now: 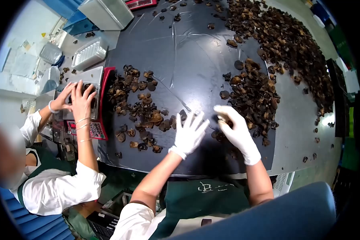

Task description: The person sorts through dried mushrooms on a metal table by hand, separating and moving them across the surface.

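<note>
In the head view, the dried fungus pieces (156, 118) looked light and rather brittle, their curled rims likely to crack under a hard squeeze; a loose pinch at a thicker fold would probably have suited them. They were frilled and cupped, near-black to amber-brown, some with paler tan faces.

The left hand (191, 136) had its fingers (198, 119) spread, with pieces just beside them to the left. The right hand's fingers curled toward the thumb around a brownish piece (225, 119); whether they pinched it, I could not tell. A denser pile (254, 96) lay on the table (196, 52) just beyond and right of those fingers.
</note>
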{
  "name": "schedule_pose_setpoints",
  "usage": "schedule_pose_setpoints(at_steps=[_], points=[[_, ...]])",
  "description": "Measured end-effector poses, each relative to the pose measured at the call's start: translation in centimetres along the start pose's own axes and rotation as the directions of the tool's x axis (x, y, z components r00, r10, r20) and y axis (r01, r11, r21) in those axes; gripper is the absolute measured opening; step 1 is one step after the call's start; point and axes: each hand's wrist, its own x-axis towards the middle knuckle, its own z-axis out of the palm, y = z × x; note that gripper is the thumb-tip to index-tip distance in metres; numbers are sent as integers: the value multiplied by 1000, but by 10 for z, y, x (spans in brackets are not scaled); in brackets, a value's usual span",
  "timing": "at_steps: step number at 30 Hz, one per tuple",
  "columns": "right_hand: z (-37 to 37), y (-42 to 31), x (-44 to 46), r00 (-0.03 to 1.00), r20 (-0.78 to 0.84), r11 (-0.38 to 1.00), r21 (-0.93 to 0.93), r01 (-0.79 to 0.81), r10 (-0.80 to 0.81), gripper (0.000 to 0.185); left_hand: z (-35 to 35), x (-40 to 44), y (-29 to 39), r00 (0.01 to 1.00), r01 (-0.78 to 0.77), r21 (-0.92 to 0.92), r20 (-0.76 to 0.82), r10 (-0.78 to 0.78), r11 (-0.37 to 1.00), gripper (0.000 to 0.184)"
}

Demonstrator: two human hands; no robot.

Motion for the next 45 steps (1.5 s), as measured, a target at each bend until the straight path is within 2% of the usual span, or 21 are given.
schedule_pose_setpoints(at_steps=[5, 6, 7, 8, 13, 15, 18, 20, 22, 24, 27, 28, 29, 30, 31, 33, 35, 40, 41, 43, 45], points=[[-40, 4, -85, 996, -13, 990, -104, -94, 93, 34, -27, 37, -76, 996, 42, 251, 66, -61, 967, 26], [-49, -1, -100, 980, 1, 975, -99, -200, 201, 30, -28, 36, -97, 999, 39, 292, -38, -29, 956, 25], [-56, 5, -117, 989, -16, 969, -198, -148, 148, 30, -32, 32, -121, 998, 19, 371, -62, 4, 928, 27], [-62, 8, -134, 983, -41, 951, -250, -184, 180, 30, -40, 33, -138, 998, 62, 388, -41, -50, 919, 27], [-77, 17, -180, 963, -132, 867, -421, -269, 235, 30, -37, 15, -214, 957, 268, 602, -257, -134, 752, 28], [-68, 26, -182, 967, -222, 862, -457, -218, 127, 32, -45, 26, -184, 949, 259, 515, -295, -115, 818, 31], [-52, 43, -163, 953, -302, 779, -599, -185, -6, 43, -50, 56, -104, 973, 4, 178, -228, 37, 984, 32], [-44, 54, -141, 933, -353, 736, -650, -187, -75, 49, -32, 70, -50, 948, -165, -46, -282, 146, 985, 27], [-35, 68, -120, 912, -390, 713, -675, -190, -127, 53, -4, 74, -6, 945, -227, -179, -278, 172, 957, 25], [-26, 69, -101, 907, -397, 686, -699, -202, -137, 64, 6, 81, 35, 969, -222, -376, -190, 159, 900, 38], [-5, 73, -89, 941, -328, 692, -699, -178, -89, 74, 30, 82, 60, 976, -219, -364, -83, 203, 905, 52], [3, 71, -93, 960, -256, 632, -765, -128, -115, 74, 32, 78, 56, 972, -234, -387, -66, 226, 892, 51], [10, 67, -99, 979, -196, 654, -748, -112, -57, 70, 33, 72, 50, 967, -250, -411, -52, 251, 877, 49], [13, 63, -105, 991, -105, 690, -724, -19, -82, 63, 29, 62, 43, 963, -265, -418, -62, 264, 869, 39], [17, 60, -112, 994, -13, 722, -688, 71, -111, 56, 15, 53, 33, 951, -256, -474, 34, 309, 842, 32], [25, 61, -131, 956, 186, 765, -572, 294, -228, 42, 2, 22, 11, 942, -275, -407, 68, 330, 871, 30], [18, 39, -144, 948, 157, 785, -533, 317, -276, 42, -15, -3, -5, 966, -230, -400, 14, 257, 887, 35], [-14, 44, -158, 980, -160, 885, -464, 31, -118, 34, -33, -58, -25, 988, 147, -431, 109, -111, 890, 60], [-19, 47, -163, 984, -175, 874, -484, -49, -42, 31, -33, -65, -23, 987, 152, -433, 109, -116, 889, 60], [-19, 46, -163, 985, -163, 860, -510, -38, -53, 30, -37, -67, -12, 985, 143, -386, 142, -95, 911, 72], [-10, 36, -158, 992, -74, 868, -481, -121, 97, 29, -30, -71, -5, 984, 102, -329, 170, -47, 939, 84]])
